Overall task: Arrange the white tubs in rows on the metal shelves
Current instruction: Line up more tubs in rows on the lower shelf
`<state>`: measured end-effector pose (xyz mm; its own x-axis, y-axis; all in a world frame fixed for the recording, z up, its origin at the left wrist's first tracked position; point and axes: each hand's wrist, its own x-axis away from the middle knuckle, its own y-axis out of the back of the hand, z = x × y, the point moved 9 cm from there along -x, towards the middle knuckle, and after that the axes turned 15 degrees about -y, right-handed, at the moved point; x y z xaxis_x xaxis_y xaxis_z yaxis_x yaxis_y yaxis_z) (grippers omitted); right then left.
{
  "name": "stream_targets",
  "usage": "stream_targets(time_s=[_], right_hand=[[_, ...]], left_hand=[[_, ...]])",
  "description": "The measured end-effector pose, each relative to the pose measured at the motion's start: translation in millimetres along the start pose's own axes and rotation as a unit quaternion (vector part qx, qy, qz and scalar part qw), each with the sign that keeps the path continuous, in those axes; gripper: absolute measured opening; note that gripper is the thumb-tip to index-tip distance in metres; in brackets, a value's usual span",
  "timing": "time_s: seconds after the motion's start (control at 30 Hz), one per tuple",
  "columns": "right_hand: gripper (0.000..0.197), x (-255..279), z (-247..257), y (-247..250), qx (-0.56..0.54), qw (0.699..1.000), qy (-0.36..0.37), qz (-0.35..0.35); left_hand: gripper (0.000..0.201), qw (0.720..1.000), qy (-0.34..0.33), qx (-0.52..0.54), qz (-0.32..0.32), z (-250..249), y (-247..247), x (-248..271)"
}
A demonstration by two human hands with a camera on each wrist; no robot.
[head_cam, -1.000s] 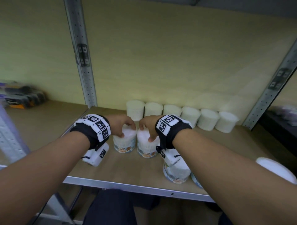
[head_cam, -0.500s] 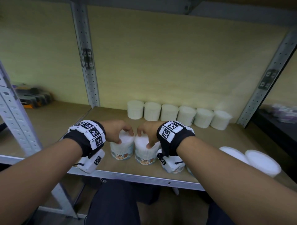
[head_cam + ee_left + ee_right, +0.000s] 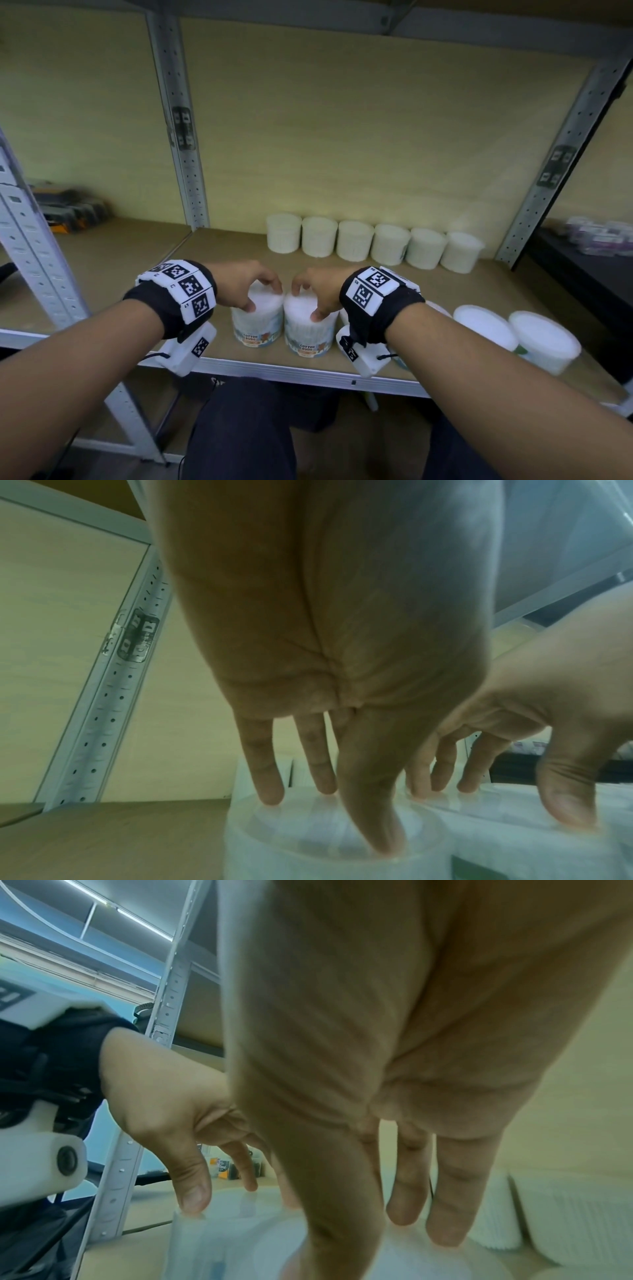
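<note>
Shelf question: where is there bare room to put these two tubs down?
The shelf is bare left of the back row of tubs, toward the post, and in the strip between that row and the hands. It is crowded at the front right, where more tubs stand.

I see a pale yellow-green back panel [image 3: 342, 137] behind the shelving. Left of it stands a perforated grey metal upright [image 3: 180, 130]; right of it, another upright [image 3: 561, 164] slants. Above it runs a grey steel beam [image 3: 308, 31]. Fluorescent ceiling strips [image 3: 137, 920] glow overhead.
</note>
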<state>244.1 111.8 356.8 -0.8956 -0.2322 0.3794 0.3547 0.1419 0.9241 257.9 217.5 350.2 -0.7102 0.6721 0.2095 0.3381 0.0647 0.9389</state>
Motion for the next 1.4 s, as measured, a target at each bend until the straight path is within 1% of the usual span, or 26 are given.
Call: stream_targets(time_s=[0.2, 0.3, 0.47, 0.63, 0.77, 0.93, 1.07, 1.23, 1.4], right_hand=[[0.062, -3, -5, -2, -0.019, 1.0, 0.004, 0.007], [0.058, -1, -9, 2, -0.053, 0.999, 0.013, 0.002], [0.049, 1, -36, 23, -0.143, 0.989, 0.008, -0.04], [0.039, 2, -97, 47, -0.179, 0.979, -0.041, -0.088], [0.031, 2, -164, 62, -0.188, 0.968, -0.1, -0.129], [0.029, -4, -260, 67, -0.181, 0.955, -0.183, -0.147], [0.026, -13, -332, 65, -0.196, 0.937, -0.239, -0.164], [0.027, -35, -395, 55, -0.165, 0.929, -0.287, -0.164], [0.034, -61, -435, 49, -0.151, 0.929, -0.305, -0.147]], left_hand=[[0.057, 1.0, 0.002, 0.008, 0.012, -2, 1, -1], [0.058, 0.999, 0.005, 0.037, 0.013, -5, 6, -2], [0.053, 0.995, 0.008, 0.08, -0.057, -10, 34, -13], [0.047, 0.991, 0.009, 0.078, -0.108, -21, 59, -47], [0.042, 0.988, -0.005, 0.067, -0.14, -45, 77, -88], [0.041, 0.989, -0.036, 0.059, -0.129, -80, 97, -158], [0.04, 0.989, -0.064, 0.066, -0.119, -109, 102, -223], [0.042, 0.99, -0.077, 0.043, -0.111, -130, 93, -301], [0.05, 0.992, -0.065, 0.024, -0.106, -134, 82, -366]])
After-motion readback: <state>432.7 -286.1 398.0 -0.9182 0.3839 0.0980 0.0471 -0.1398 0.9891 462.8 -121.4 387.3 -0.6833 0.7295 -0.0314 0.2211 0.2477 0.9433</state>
